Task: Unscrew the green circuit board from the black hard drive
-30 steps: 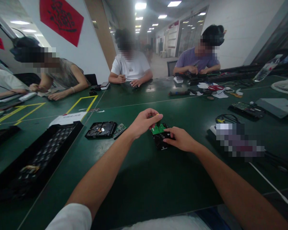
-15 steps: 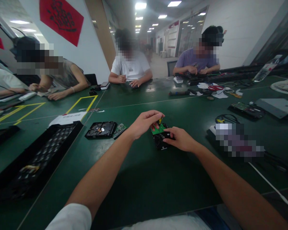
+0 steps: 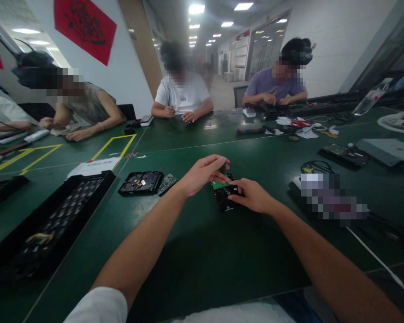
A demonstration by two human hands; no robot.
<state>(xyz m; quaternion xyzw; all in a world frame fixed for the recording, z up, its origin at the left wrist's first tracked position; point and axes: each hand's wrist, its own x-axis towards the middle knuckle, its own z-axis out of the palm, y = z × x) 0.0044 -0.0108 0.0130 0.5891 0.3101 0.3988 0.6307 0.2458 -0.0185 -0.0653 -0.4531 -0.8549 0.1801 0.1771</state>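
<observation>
A hard drive [image 3: 225,201] with a green circuit board at its far end lies on the green table in front of me. Over that board is my left hand [image 3: 205,174], its fingers curled round a small screwdriver [image 3: 225,168]. Only a dark bit of the handle shows between the fingers; its tip is hidden. My right hand [image 3: 256,195] grips the drive's right side, thumb and index finger resting on its top. To the left lie another black hard drive [image 3: 141,183] and a loose circuit board [image 3: 167,185].
A long black tray [image 3: 59,215] with small parts stands at left. On the right are a partly blurred-out object [image 3: 330,197] with cables, another drive [image 3: 343,154] and a grey box [image 3: 387,150]. Several people sit across the table; a water bottle [image 3: 372,96] stands far right.
My left fingers have shifted round the screwdriver, and its yellow handle part is now hidden. The drive and my right hand have hardly moved.
</observation>
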